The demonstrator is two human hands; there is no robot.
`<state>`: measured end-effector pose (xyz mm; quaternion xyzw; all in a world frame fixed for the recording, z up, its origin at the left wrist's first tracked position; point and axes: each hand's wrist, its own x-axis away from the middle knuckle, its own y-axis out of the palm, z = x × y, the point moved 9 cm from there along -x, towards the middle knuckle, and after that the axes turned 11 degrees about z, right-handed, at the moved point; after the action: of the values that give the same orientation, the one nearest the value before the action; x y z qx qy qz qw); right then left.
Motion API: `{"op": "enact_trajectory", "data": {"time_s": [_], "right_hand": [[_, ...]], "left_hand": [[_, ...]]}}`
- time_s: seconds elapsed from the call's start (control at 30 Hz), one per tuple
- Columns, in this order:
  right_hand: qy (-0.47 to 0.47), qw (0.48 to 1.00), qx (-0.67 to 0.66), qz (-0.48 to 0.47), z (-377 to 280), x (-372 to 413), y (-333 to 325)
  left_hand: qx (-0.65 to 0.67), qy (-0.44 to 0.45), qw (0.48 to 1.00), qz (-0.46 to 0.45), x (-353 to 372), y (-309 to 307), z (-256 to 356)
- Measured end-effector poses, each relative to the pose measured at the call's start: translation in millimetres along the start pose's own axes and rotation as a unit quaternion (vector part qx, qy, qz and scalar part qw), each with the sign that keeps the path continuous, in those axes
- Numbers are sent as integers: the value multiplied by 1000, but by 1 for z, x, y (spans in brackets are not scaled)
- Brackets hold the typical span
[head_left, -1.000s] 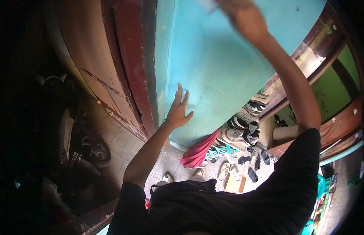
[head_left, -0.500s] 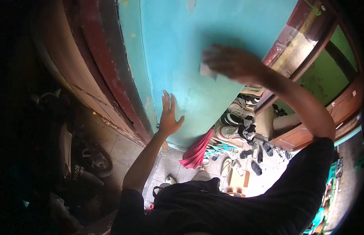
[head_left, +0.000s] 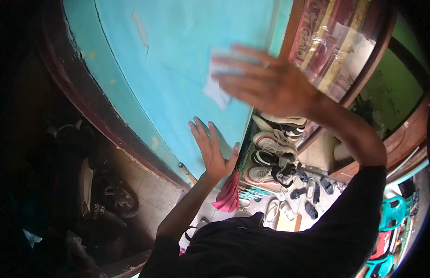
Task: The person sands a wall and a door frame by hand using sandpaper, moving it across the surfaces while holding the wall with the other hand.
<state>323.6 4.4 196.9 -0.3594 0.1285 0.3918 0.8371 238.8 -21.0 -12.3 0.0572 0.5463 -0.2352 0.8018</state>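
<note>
My right hand (head_left: 270, 85), blurred by motion, presses a white paper sheet (head_left: 218, 92) against the blue wall (head_left: 154, 69). Faint blue print shows on the sheet between the fingers, which lie over it and point left. Lower down, my left hand (head_left: 214, 150) is open, its fingers spread and stretched upward on the same wall; whether the whole palm touches cannot be made out. Just below it hangs a folded red-pink cloth or umbrella (head_left: 228, 194). A small handle-like object (head_left: 187, 172) is at the wall's lower left edge, near my left wrist.
Shoes (head_left: 273, 143) are stacked on a rack right of the wall. Sandals (head_left: 279, 209) and other footwear lie on the tiled floor. A glass window (head_left: 335, 51) stands at the right, with teal chairs (head_left: 392, 213) beyond. At the dark left is a motorbike (head_left: 117, 197).
The view has turned, so the wall appears shifted left. Both hands have moved right along the wall, the right one still with the sheet. More of the sheet now shows.
</note>
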Motion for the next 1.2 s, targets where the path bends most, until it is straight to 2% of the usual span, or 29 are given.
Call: {"op": "enact_trajectory", "data": {"time_s": [0.03,0.1,0.17,0.23,0.27,0.3,0.37,0.43,0.5,0.57,0.63,0.7,0.77,0.83,0.9,0.97,1.03,1.1,1.17,1.2], "right_hand": [[1,1000,-1,10,8,-1,-9],[50,988,-5,149,29,1,-42],[21,988,-25,148,13,19,-27],[-110,985,-37,129,-12,36,-8],[-77,980,-37,181,5,36,-19],[-81,978,-37,187,14,39,-26],[32,950,-18,309,49,50,-57],[21,936,-39,350,37,66,-35],[-44,931,-123,340,9,77,-10],[-50,924,-135,355,28,84,-8],[108,891,-44,440,76,91,-27],[116,882,-59,453,70,91,-18],[30,904,-134,406,38,83,-3],[27,894,-152,420,55,84,0],[245,804,-131,526,106,101,9],[256,785,-128,550,101,99,12],[125,838,-130,515,70,81,6],[133,831,-156,517,95,78,5],[279,742,-88,603,147,90,4],[249,733,-57,631,151,85,-6]], "left_hand": [[-13,31,999,8,-8,2,11],[-32,56,998,17,-30,8,31],[-53,83,995,23,-40,16,43],[-70,131,987,64,-46,20,55],[-89,111,987,70,-44,24,50],[-95,114,986,73,-41,29,49],[-112,102,982,112,-39,33,48],[-131,99,979,122,-21,41,41],[-156,30,981,113,-7,47,20],[-148,42,980,129,-15,46,27],[-159,73,973,152,-22,42,41],[-168,70,971,153,-23,41,43],[-169,69,971,151,-22,42,44],[-158,44,974,154,-21,42,40],[-169,44,972,154,-21,42,42],[-180,51,970,154,-24,41,43],[-156,48,979,121,-23,45,40],[-175,51,976,122,-23,44,41],[-193,51,972,123,-23,44,42],[-189,55,973,123,-23,44,43]]}}
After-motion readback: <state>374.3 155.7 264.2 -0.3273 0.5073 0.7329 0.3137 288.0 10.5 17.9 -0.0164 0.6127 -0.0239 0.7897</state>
